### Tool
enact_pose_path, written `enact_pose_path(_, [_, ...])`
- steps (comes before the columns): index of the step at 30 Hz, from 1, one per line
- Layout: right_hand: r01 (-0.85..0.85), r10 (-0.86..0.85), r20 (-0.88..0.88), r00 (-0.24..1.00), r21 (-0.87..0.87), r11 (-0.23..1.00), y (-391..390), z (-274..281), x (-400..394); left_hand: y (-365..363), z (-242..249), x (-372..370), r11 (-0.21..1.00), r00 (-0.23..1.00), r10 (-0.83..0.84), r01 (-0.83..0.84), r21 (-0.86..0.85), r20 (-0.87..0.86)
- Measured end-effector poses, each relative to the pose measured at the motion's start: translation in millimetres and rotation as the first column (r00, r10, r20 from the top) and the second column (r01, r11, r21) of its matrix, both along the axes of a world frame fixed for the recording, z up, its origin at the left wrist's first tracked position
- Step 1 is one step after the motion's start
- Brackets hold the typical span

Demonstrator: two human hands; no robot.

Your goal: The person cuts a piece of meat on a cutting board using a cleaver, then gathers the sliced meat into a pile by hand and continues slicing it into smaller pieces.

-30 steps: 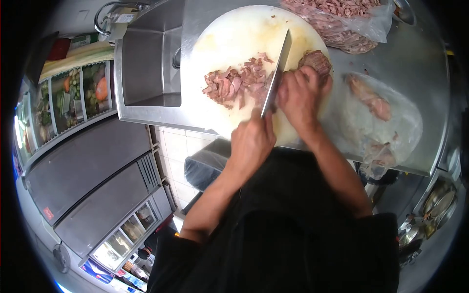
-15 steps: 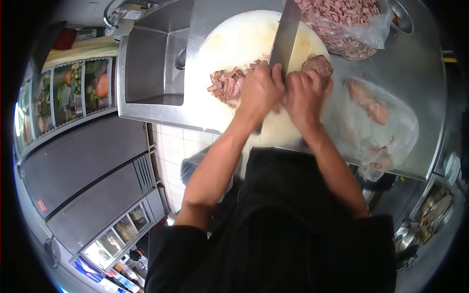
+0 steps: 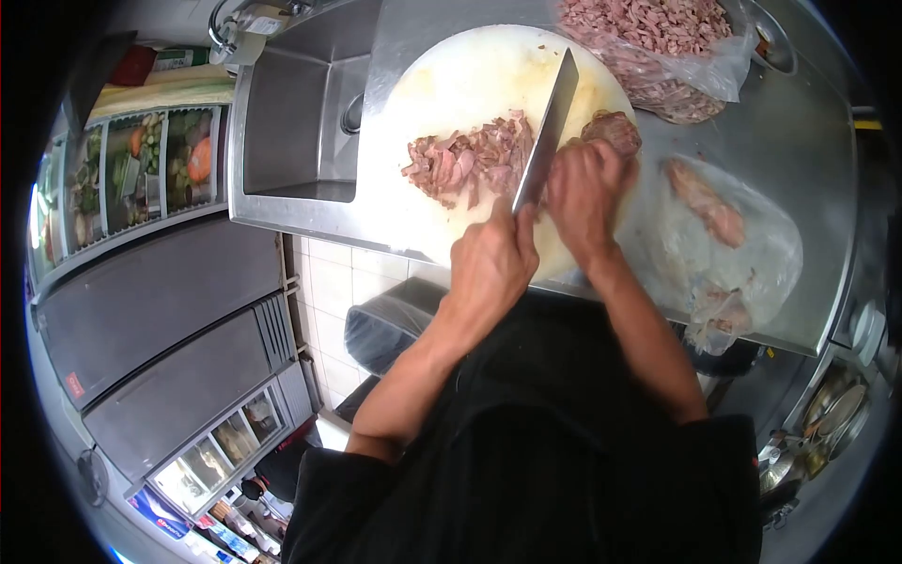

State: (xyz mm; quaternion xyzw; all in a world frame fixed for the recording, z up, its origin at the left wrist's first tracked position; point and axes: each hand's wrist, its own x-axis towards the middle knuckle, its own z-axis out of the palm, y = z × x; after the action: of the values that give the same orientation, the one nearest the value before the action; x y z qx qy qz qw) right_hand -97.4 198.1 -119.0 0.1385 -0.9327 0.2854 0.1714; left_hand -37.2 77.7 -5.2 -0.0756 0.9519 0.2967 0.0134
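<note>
My left hand (image 3: 492, 266) is closed round the handle of a large knife (image 3: 551, 122), whose blade points away from me over the round white cutting board (image 3: 470, 56). Fingers curled, my right hand (image 3: 584, 199) presses on a piece of cooked meat (image 3: 613, 132) at the board's right side, just right of the blade. Sliced meat (image 3: 470, 160) lies in a loose pile left of the blade. The knife's handle is mostly hidden in my left hand.
A plastic bag of chopped meat (image 3: 658, 47) sits behind the board at the right. On the steel counter (image 3: 780, 150) a clear bag (image 3: 770, 235) lies under another meat piece (image 3: 705, 202). A sink (image 3: 305, 122) is at the left, a bin (image 3: 385, 324) below.
My left hand has drawn the knife back towards me and down, uncovering more of the sliced pile. My right hand stays on the meat, with little movement.
</note>
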Motion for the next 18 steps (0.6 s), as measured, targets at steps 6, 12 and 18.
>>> enact_pose_path(6, [0.01,-0.01,-0.005,1.0,0.017,1.0,-0.3,3.8,-1.2,-3.0,12.6,27.9,1.0,0.985,0.01,-0.005,-0.031,0.173])
enact_pose_path(12, [0.01,-0.013,0.035,0.999,0.079,0.997,-2.9,2.3,0.0,6.1,-20.0,-11.2,0.998,0.997,-0.027,0.031,-0.048,0.075])
enact_pose_path(18, [0.004,-0.008,0.05,0.999,0.086,0.996,-1.8,9.2,-0.3,-0.6,-15.5,26.0,0.998,0.989,-0.001,0.011,-0.063,0.148])
